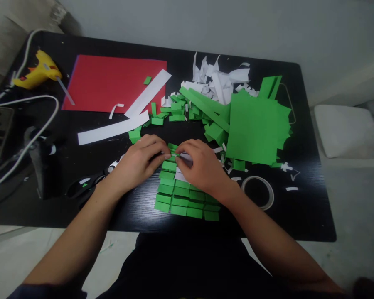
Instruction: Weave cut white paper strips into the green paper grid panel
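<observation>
Flapped piece: green paper tabs in overlapping rows on a white backing (180, 175), flat on the bench (137, 214) near the person's edge, below and between the hands; the directions below run from it, twelve o'clock pointing away from the person.
Left hand (141, 160): thumb and fingertips pinching a green tab (173, 147) at the piece's far end, towards twelve o'clock.
Right hand (201, 164): pinching at the same tab from the other side, partly covering the piece.
Folded green tabs (177, 110): loose, at twelve.
White scraps (222, 85): crumpled heap, at one.
Green sheet (252, 128): at two, over other green paper.
Tape roll (271, 195): flat, at three.
Scissors (77, 190): at nine, partly behind the left forearm.
Yellow glue gun (39, 71): at ten.
Red sheet (109, 83): at eleven, a white strip (149, 92) across its corner.
</observation>
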`<state>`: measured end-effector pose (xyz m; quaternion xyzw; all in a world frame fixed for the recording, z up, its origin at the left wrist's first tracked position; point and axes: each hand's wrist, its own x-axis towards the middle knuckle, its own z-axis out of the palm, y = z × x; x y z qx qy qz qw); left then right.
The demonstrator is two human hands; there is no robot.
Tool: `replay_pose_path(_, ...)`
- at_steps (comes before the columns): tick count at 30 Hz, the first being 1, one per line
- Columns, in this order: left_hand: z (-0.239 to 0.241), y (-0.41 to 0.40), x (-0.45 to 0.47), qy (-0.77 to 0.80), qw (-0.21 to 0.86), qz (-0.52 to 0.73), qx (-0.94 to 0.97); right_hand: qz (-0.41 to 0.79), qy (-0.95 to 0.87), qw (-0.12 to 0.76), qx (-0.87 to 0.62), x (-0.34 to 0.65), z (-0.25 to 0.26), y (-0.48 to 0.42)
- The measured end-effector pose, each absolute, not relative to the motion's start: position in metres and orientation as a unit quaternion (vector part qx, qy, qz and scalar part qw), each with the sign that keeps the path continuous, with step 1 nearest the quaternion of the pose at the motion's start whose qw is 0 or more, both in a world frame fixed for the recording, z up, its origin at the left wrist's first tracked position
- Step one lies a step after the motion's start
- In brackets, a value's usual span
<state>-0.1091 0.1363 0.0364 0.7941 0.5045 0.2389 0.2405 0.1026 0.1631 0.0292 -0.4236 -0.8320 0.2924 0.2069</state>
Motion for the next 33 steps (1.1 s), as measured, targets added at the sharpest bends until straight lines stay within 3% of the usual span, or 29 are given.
replay_pose_path(19,0.034,0.132,-0.112,0.613,0.208,0.298,0.701,0.295,-0.825,0.21,-0.433,0.101,0.028,0.163)
replay_pose_path(33,0.029,0.138,-0.108,0.512,0.242,0.244,0.787,0.288,-0.832,0.201,-0.43,0.101,0.027,0.162)
